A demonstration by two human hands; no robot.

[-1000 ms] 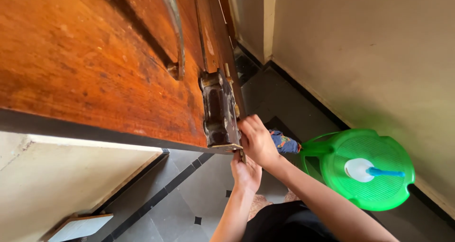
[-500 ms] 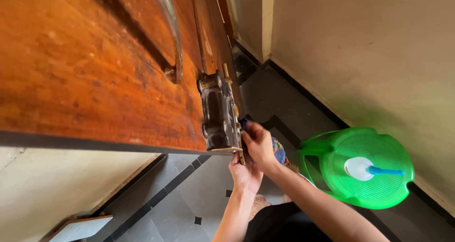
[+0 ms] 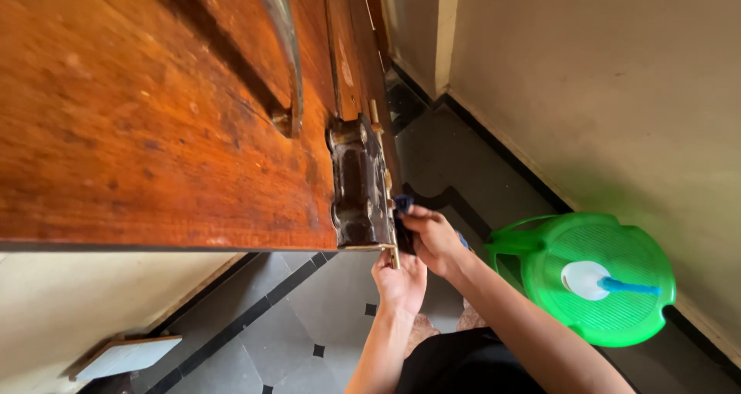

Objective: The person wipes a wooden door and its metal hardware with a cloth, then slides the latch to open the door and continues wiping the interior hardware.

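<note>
Wooden door (image 3: 154, 124) carrying a dark rim lock (image 3: 360, 186) at its edge; green stool (image 3: 594, 274) on the floor beyond. Since a second ago the right hand (image 3: 434, 240) has moved up the lock's edge, closed around a blue-handled tool (image 3: 402, 203), suggesting work on the lock face. Left hand (image 3: 400, 280) cups beneath; its grip is hidden.

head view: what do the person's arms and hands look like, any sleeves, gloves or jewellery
Both forearms are bare up to the bottom edge of the picture, with no sleeve showing. The left hand and the right hand wear no gloves. No ring, watch or bracelet can be seen on the parts in view. Below the arms, dark black clothing covers the person's body. No markings show on either arm.
</note>
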